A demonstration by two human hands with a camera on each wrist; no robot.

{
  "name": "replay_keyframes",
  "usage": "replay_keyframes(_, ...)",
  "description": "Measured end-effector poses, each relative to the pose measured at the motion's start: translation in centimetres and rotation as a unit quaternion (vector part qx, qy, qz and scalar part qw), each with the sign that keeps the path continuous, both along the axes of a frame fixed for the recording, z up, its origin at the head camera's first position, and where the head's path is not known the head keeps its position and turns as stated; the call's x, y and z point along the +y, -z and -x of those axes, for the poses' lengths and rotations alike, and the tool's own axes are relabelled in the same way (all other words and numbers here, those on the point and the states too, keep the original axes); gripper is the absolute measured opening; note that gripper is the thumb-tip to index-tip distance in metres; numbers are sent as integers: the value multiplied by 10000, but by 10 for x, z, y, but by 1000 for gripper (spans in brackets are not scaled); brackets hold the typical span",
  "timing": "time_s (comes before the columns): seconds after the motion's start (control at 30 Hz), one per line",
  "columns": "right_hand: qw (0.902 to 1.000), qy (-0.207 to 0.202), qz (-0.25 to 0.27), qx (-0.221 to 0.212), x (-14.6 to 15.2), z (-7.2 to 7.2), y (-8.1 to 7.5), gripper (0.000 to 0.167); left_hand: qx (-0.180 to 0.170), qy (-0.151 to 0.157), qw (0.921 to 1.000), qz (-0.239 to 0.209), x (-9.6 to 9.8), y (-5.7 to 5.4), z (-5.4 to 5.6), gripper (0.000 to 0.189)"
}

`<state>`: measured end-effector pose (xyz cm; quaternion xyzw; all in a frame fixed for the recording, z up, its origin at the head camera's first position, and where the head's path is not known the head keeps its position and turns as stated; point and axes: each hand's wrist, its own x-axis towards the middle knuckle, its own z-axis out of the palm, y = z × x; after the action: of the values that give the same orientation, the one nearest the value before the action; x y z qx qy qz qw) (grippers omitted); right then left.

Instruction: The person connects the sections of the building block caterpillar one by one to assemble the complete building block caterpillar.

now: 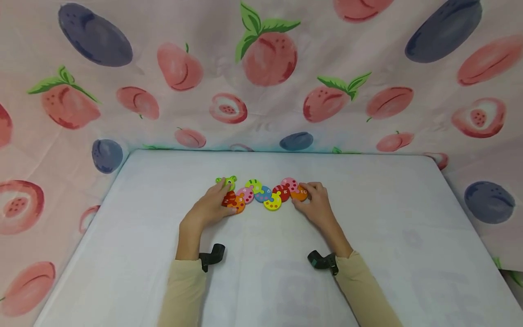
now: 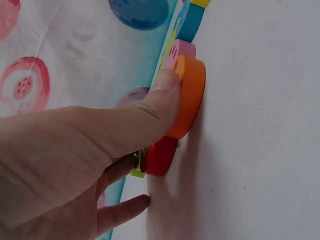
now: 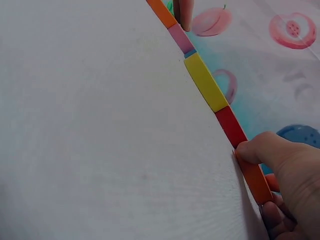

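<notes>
A caterpillar number puzzle of joined round pieces lies flat across the table, its yellow piece (image 1: 273,201) at the bottom of the wavy row. At the left end is a green head (image 1: 230,182), partly hidden by fingers. My left hand (image 1: 209,204) spans this end, thumb on the orange piece (image 2: 192,97) and fingers over the head and the red piece numbered 2 (image 2: 160,157). At the other end my right hand (image 1: 318,204) pinches the orange piece numbered 10 (image 1: 299,192) between thumb and fingers. Pink, blue and red pieces link the middle.
A white table (image 1: 261,272) spreads around the puzzle. Behind it hangs a fruit-printed cloth (image 1: 196,122), meeting the table's back edge. A black wrist camera (image 1: 212,256) sits on the left wrist and another black camera (image 1: 323,262) on the right.
</notes>
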<state>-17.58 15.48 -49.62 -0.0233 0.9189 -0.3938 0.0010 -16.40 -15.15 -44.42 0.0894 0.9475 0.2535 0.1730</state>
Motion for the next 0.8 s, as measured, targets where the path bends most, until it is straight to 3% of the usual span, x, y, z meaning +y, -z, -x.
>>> replay_keyframes(0.37,9999,131,62,-41,4,-5,-4,56,359,113,9990,228,8,0,0,89)
replay_keyframes(0.8,9998,141,73,148,2,-10,0,55,431,182,9985,288,9,0,-1,88)
